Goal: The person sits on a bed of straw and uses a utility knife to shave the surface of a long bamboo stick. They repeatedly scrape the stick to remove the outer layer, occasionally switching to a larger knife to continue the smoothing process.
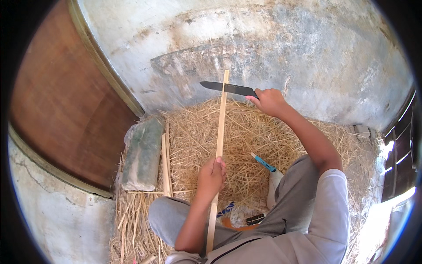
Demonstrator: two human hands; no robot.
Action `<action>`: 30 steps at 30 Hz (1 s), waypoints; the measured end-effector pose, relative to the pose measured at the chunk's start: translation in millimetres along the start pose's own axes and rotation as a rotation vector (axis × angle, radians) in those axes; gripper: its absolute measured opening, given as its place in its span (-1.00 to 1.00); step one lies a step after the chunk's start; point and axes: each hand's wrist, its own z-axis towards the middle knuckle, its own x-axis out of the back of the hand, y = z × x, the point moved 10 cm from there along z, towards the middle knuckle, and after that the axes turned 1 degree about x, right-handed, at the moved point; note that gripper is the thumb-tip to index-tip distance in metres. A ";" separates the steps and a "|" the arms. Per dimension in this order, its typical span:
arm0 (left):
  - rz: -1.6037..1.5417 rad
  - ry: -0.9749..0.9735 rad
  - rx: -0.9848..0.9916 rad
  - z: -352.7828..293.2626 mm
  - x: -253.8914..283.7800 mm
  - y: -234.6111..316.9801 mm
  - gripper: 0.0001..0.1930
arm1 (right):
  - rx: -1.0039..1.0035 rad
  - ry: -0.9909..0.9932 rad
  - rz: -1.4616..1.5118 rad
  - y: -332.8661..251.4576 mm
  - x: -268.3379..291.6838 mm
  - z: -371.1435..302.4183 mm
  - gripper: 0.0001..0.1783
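Note:
My left hand (pixel 212 177) is closed around a long pale strip of split wood or bamboo (pixel 220 125). The strip runs from my lap away toward the wall, its far end raised. Out in front, my right hand (pixel 269 101) grips the handle of a black-bladed knife (pixel 233 89). Its blade crosses the strip near the far end, pointing left, and appears to touch it. Most of the handle is hidden by my fingers.
Straw or shavings (pixel 193 119) cover the ground. To the left lie a greenish-grey block (pixel 143 154) and several pale strips (pixel 166 163). A blue utility knife (pixel 263 163) rests near my right leg. A stained wall (pixel 263 44) stands ahead, a brown door panel (pixel 66 97) at left.

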 end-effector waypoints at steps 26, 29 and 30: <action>-0.153 -0.057 0.205 -0.4 -3.2 -33.1 -0.65 | 0.493 -0.112 0.111 -147.0 -14.9 -67.8 -0.37; -0.175 -0.044 0.184 -4.4 0.5 -28.9 -0.64 | 0.535 -0.102 0.095 -137.1 -23.3 -57.3 -0.29; -0.115 -0.049 0.170 -5.2 1.1 -24.4 -0.64 | 0.539 -0.143 0.085 -103.5 -36.3 -42.7 -0.22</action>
